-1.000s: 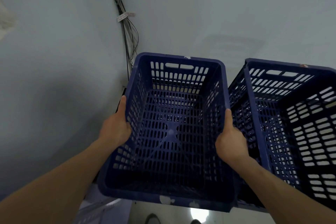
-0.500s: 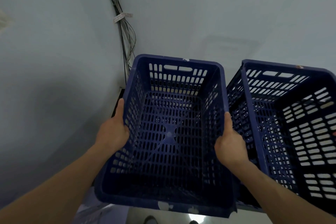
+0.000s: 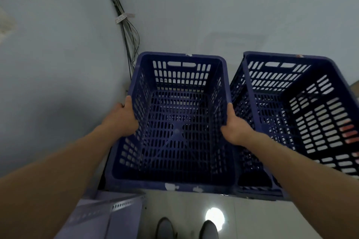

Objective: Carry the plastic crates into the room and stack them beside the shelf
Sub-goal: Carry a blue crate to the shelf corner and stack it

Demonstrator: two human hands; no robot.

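A dark blue slotted plastic crate (image 3: pixel 176 136) is in front of me, empty, its open top facing me. My left hand (image 3: pixel 121 120) grips its left rim and my right hand (image 3: pixel 236 129) grips its right rim, thumbs on the top edge, fingers hidden outside the walls. Right beside it stands a second blue crate (image 3: pixel 303 114), its rim about level with the held one. More blue crate walls show beneath that one, so it looks stacked. What lies under the held crate is hidden.
The pale wall corner sits just behind the crates, with a bundle of black cables (image 3: pixel 126 31) running down it. A perforated metal shelf frame (image 3: pixel 114 205) is at the lower left. My shoes (image 3: pixel 186 228) stand on shiny floor tiles.
The held crate has gone down and slightly forward toward the corner, both hands keeping their grip. Its rim is now roughly level with the neighbouring crate. My shoes have come into view.
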